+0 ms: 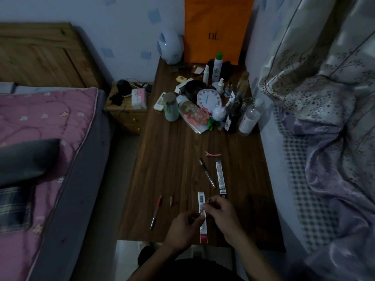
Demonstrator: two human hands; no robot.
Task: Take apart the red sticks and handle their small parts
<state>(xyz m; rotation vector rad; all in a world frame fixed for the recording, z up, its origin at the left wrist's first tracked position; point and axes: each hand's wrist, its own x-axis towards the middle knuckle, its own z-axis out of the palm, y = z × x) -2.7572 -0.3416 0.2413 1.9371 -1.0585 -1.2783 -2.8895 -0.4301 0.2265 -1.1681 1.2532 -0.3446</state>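
Lying at the far left is a bed with a pink quilt [46,126], and just right of it a small wooden nightstand [126,116] stands against the wall. On the near part of the dark wooden table [166,159] a red pen [156,211] lies left of the hands, with two small reddish pieces just beyond it to the right. The left hand [182,228] has its fingers curled, pinching the middle of a long white-and-red packet [202,218] that lies along the near edge of the table. The right hand [221,211] meets it from the other side, fingertips pinched on the same packet just beside the left. Farther off lie a black pen [206,173], a second long packet [220,177] and a pink hair clip [213,154]. Bottles, a white clock [209,99] and an orange bag [217,29] crowd the far end, and a patterned curtain [316,78] hangs at the right
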